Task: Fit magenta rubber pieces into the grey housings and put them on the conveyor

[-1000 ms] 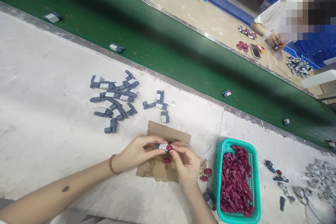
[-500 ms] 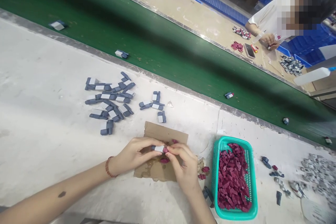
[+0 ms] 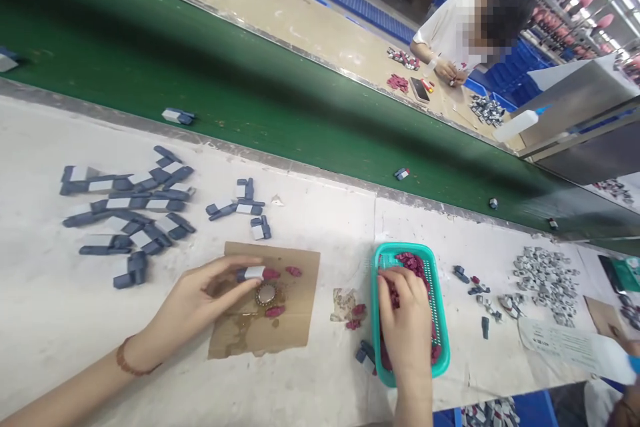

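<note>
Grey-and-navy plastic part with a maroon insert at one end, held out over the brown cardboard on the pale surface. Pinched between thumb and fingertips of the left hand, with that grip closed on the navy and grey end and the maroon end pointing away to the right. Newly changed: right hand gone from the maroon end, where pinching half a second ago, and now down in the teal plastic basket, fingers among loose maroon pieces. Not possible to tell the state of the right grip: fingertips partly hidden, perhaps empty, perhaps already around a piece. Suggesting, as a judgement, a break in the two-handed handling, with the part left to the left hand alone and the insert apparently in place, though too small in view to judge how fully seated. Uncovered by the parting of the hands: round metal cap with a crimped edge, on the damp cardboard between two loose maroon inserts. Off to the left, a cluster of similar parts, with no maroon visible on them. Beyond, green conveyor belt with a few scattered parts on it, spaced well apart.
</note>
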`<state>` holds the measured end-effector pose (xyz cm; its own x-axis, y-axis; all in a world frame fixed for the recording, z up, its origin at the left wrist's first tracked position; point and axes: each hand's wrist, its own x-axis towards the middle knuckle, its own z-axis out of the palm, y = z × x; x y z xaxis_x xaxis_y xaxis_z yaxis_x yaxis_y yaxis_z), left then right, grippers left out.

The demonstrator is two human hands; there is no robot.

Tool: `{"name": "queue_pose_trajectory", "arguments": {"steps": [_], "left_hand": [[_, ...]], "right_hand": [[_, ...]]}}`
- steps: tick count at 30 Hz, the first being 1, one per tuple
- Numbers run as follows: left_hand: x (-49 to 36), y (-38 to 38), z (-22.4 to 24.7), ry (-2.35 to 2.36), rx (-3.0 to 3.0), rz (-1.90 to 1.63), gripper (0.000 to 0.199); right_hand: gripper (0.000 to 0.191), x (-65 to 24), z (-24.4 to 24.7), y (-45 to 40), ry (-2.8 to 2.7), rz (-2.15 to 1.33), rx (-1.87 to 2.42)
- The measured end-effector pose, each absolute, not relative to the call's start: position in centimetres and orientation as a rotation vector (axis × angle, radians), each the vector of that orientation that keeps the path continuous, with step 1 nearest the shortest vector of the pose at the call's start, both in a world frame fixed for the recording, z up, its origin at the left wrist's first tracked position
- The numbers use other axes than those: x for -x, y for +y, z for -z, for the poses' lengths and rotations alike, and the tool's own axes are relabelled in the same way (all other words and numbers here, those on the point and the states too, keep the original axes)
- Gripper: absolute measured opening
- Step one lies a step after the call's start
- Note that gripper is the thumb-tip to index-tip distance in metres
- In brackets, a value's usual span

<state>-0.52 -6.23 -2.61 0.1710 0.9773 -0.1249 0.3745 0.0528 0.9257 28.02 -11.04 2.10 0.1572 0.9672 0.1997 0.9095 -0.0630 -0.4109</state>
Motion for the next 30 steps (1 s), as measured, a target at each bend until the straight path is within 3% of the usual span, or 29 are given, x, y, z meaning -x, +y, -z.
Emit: {"name": "queue_pose_trajectory", "arguments": {"steps": [4, 10, 15, 18, 21, 26, 30], "left_hand": [[0.1, -4.0, 1.2, 1.406, -1.445, -0.734, 0.036], [-2.2, 4.4, 0.5, 1.429, -1.678, -0.719, 0.043], [-4.6, 12.5, 2.1, 1.528, -1.804, -0.766, 0.033], [-4.3, 15.2, 2.6, 1.587, -1.858, -0.786, 0.033], [-2.2, 15.9, 2.5, 1.667, -1.927, -0.779, 0.036], [2.9, 14.8, 1.8, 1.821, -1.927, -0.692, 0.044], [5.2, 13.7, 1.1, 1.798, -1.883, -0.666, 0.034]], "right_hand": [[0.027, -32.0, -0.3, -11.7, -1.928, -0.031, 2.201], [0.021, -32.7, 0.5, -11.9, -1.892, -0.118, 2.129], [0.019, -33.0, 0.4, -12.7, -1.616, -0.278, 2.103], [0.028, -32.7, 0.0, -13.1, -1.391, -0.417, 2.047], [0.037, -31.9, -0.7, -13.2, -1.123, -0.623, 1.907], [0.028, -29.3, -1.7, -12.7, -0.766, -1.009, 1.577], [0.026, -26.9, -2.0, -11.9, -0.715, -1.15, 1.412]]}}
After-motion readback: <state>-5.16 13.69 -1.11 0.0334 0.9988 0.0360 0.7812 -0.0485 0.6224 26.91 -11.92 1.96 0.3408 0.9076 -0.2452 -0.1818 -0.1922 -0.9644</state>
